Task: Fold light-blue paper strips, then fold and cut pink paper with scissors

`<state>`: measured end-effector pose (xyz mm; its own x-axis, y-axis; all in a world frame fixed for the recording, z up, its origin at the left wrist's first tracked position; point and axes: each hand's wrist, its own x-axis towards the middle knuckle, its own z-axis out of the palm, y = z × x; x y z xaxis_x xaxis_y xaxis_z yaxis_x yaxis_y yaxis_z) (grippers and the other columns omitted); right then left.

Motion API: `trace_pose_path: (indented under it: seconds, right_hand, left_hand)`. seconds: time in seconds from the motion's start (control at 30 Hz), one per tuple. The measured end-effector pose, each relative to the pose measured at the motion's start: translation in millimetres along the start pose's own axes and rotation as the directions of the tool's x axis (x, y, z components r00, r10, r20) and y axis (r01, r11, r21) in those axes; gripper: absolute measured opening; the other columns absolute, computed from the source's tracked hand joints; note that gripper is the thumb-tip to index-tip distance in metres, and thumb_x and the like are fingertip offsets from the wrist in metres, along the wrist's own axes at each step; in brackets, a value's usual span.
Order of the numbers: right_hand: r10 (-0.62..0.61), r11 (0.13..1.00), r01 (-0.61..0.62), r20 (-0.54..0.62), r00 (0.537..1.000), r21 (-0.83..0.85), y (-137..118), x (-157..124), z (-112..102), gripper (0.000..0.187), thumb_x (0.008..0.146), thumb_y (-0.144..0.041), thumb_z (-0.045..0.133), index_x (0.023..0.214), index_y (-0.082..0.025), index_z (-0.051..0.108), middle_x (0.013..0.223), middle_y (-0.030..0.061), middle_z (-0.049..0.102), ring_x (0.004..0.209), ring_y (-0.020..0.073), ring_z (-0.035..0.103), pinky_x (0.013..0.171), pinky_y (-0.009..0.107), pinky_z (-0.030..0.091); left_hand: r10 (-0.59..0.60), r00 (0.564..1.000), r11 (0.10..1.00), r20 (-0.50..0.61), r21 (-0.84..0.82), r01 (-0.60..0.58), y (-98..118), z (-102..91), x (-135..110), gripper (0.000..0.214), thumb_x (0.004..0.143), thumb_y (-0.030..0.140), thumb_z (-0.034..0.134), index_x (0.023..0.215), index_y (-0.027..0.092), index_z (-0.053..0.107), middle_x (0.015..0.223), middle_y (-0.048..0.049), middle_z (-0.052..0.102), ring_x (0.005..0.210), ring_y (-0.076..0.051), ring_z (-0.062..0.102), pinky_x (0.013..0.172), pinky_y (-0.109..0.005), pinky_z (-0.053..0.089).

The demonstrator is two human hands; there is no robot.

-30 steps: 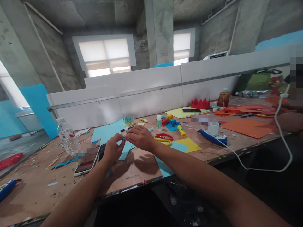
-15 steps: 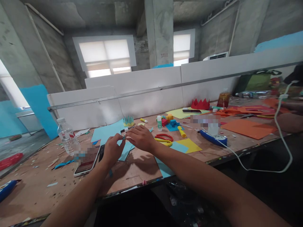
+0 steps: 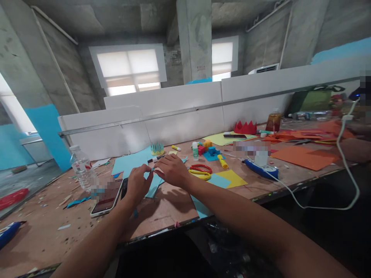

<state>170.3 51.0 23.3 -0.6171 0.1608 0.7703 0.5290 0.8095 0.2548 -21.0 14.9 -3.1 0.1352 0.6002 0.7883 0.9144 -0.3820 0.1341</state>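
Observation:
Over the table, my left hand (image 3: 138,180) and my right hand (image 3: 173,170) meet with bent fingers and thumbs. Pinched between their fingertips is a tiny light-blue scrap of paper (image 3: 153,169), mostly covered by the fingers. Light-blue paper sheets (image 3: 131,158) lie behind and below the hands. Scissors with red and yellow handles (image 3: 203,168) rest just right of my right wrist, their blades hidden by it. A phone (image 3: 107,199) sits beside my left forearm. Beyond the hands stands a small blue-and-yellow paper crown (image 3: 157,149).
A plastic bottle (image 3: 82,168) stands at left. To the right are a glue stick (image 3: 195,151), folded paper pieces, a yellow sheet (image 3: 236,178), a blue-and-white power strip (image 3: 262,169) with a white cable, orange paper (image 3: 304,157) and a red crown (image 3: 245,128). Another person's hand (image 3: 352,150) shows at far right.
My hands stay almost in place, with only slight finger movement around the scrap. At far right, the other person's hand and arm have shifted a little.

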Motion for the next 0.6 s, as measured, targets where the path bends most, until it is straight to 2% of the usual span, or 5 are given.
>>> trace_pose_path:
  seconds: [0.17, 0.23, 0.33, 0.43, 0.6]
  right_hand:
    - [0.194, 0.959, -0.203, 0.064, 0.979, 0.199, -7, 1, 2, 0.014, 0.090, -0.029, 0.065, 0.096, -0.017, 0.068, 0.100, 0.0089, 0.070, 0.101, 0.0249, 0.060, 0.091, 0.039, 0.038]
    - [0.333, 0.856, -0.353, 0.120, 0.935, 0.377, -9, 1, 5, 0.013, 0.086, -0.026, 0.069, 0.095, -0.017, 0.070, 0.101, 0.0092, 0.071, 0.102, 0.0249, 0.061, 0.091, 0.039, 0.041]
    - [0.474, 0.660, -0.508, 0.217, 0.853, 0.554, -11, 3, 13, 0.012, 0.083, -0.023, 0.071, 0.094, -0.017, 0.073, 0.090, 0.0061, 0.073, 0.084, 0.0192, 0.067, 0.075, 0.030, 0.049]
    - [0.500, 0.582, -0.535, 0.249, 0.829, 0.612, -13, 5, 20, 0.013, 0.084, -0.021, 0.069, 0.094, -0.014, 0.073, 0.079, 0.0037, 0.074, 0.070, 0.0145, 0.068, 0.062, 0.023, 0.050]
    - [0.519, 0.553, -0.508, 0.204, 0.830, 0.660, -14, 5, 18, 0.012, 0.079, -0.010, 0.067, 0.089, -0.014, 0.073, 0.079, 0.0031, 0.074, 0.071, 0.0146, 0.069, 0.064, 0.022, 0.052]
  left_hand:
    - [0.072, 0.997, 0.994, -0.022, 0.089, -0.069, 3, -3.5, 0, 0.004, 0.086, 0.020, 0.058, 0.088, 0.020, 0.062, 0.078, -0.0066, 0.070, 0.077, -0.027, 0.062, 0.072, -0.037, 0.042]
    - [0.113, 0.993, 0.987, -0.032, 0.121, -0.109, 4, -5.1, 1, 0.006, 0.086, 0.019, 0.059, 0.090, 0.020, 0.063, 0.081, -0.0069, 0.070, 0.080, -0.028, 0.062, 0.074, -0.038, 0.041]
    - [0.174, 0.983, 0.973, -0.056, 0.162, -0.163, 6, -7.0, 2, 0.009, 0.085, 0.015, 0.059, 0.091, 0.020, 0.064, 0.087, -0.0076, 0.073, 0.086, -0.029, 0.062, 0.078, -0.040, 0.040]
    - [0.226, 0.970, 0.959, -0.087, 0.196, -0.206, 6, -8.7, 4, 0.010, 0.085, 0.013, 0.059, 0.092, 0.019, 0.063, 0.091, -0.0079, 0.075, 0.089, -0.030, 0.061, 0.081, -0.042, 0.039]
    - [0.304, 0.945, 0.938, -0.118, 0.209, -0.276, 7, -12.6, 3, 0.008, 0.085, 0.013, 0.060, 0.088, 0.020, 0.062, 0.098, -0.0060, 0.076, 0.095, -0.031, 0.058, 0.089, -0.047, 0.038]
